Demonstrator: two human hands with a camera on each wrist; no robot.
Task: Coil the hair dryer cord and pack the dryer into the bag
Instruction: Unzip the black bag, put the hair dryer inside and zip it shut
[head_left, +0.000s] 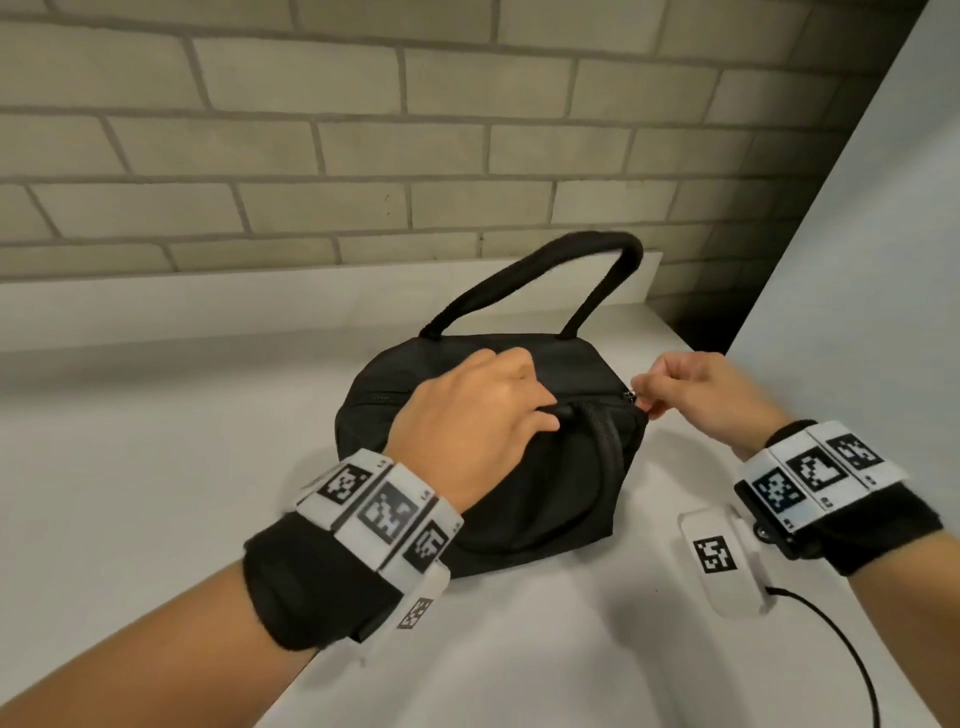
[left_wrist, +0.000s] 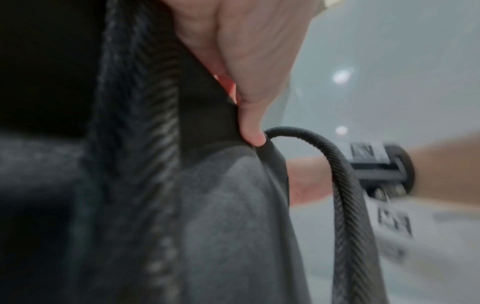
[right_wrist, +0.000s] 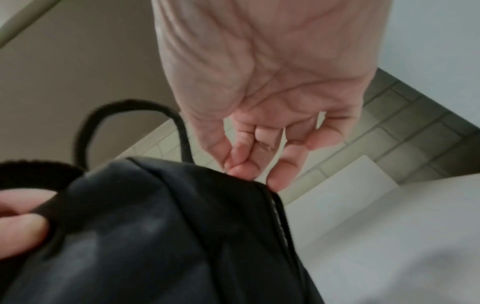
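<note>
**Bag at the zipper stage**

Bag (head_left: 483, 452), black and soft-sided, lies on the white counter (head_left: 156, 467) between both hands, its long axis running left to right. Nearest, the left hand (head_left: 467, 421) grips the near handle (head_left: 605, 441) and the fabric at its base, steadying the bag. The right hand (head_left: 691, 397) pinches the zipper pull (head_left: 632, 397) at the bag's right end. The far handle (head_left: 545, 275) arches toward the brick wall (head_left: 363, 130). The dryer is not visible. Judging by this, closing or opening is in hand; next calls for a steady pull along the zipper.

Black bag (head_left: 415, 374); pale brick-patterned wall (head_left: 363, 130).
</note>
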